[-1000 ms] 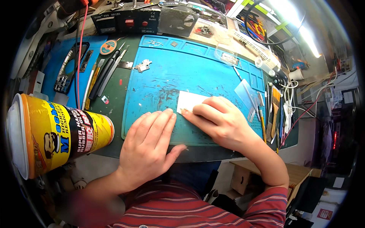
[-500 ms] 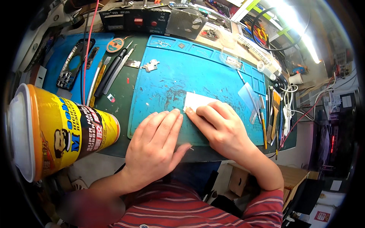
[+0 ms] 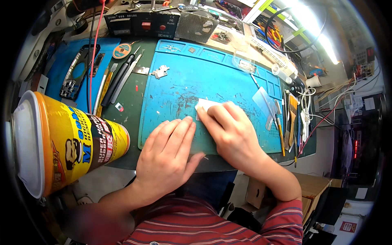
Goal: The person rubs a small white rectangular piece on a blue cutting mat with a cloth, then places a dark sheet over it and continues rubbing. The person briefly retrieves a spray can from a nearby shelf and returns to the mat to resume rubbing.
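A small white sheet (image 3: 201, 102), like paper or thin card, lies on the blue work mat (image 3: 171, 87) in front of me. My right hand (image 3: 230, 132) covers most of it, with curled fingers pressed together at its upper left part. Whether the sheet is pinched or pressed flat is hard to see. Beside it, my left hand (image 3: 165, 149) rests palm down near the mat's front edge. Its fingers are stretched out and the thumb points right. A tiny pale sliver shows at the thumb tip; what it is cannot be made out.
A big yellow can (image 3: 73, 143) stands close at left. Tweezers and pen-like tools (image 3: 118, 79), a solder reel (image 3: 122, 50) and a phone frame (image 3: 75, 75) lie beyond it. Metal plates (image 3: 160, 72) sit on the mat. Brushes (image 3: 292, 118) line the right side; a black box (image 3: 141, 24) stands behind.
My right hand has shifted slightly up and left over the white sheet, and its fingertips now cover more of it. My left hand stays in nearly the same place.
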Demonstrator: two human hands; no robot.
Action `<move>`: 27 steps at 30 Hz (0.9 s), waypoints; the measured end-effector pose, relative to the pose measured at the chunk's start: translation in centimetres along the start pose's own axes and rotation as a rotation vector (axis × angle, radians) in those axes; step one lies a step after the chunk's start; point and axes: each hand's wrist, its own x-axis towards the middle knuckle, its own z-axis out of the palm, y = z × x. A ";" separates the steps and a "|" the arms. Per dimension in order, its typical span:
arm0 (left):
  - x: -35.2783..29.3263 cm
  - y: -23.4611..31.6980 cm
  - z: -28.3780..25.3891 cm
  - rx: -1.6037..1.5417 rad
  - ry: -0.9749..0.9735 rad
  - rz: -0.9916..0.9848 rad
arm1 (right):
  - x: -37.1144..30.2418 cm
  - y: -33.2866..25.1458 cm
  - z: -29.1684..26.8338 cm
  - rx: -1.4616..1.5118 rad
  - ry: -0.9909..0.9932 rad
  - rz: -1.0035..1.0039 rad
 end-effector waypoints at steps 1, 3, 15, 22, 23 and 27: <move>-0.1 0.0 0.0 -0.001 0.000 0.000 | -0.5 -0.4 -0.3 0.000 -0.001 -0.004; 0.0 0.0 0.0 -0.001 -0.002 -0.004 | 0.0 0.0 -0.2 -0.009 0.008 -0.006; 0.0 0.1 0.0 0.006 0.000 -0.002 | 0.5 -0.4 0.3 -0.036 0.004 0.083; 0.0 0.1 0.2 -0.006 0.017 -0.004 | 1.0 0.5 0.9 -0.002 0.052 0.083; -0.1 0.1 0.3 -0.007 0.019 -0.004 | 0.8 0.0 0.7 -0.016 0.042 0.087; 0.0 -0.1 0.0 -0.013 0.023 0.003 | -0.9 -1.8 -0.3 0.010 0.023 0.053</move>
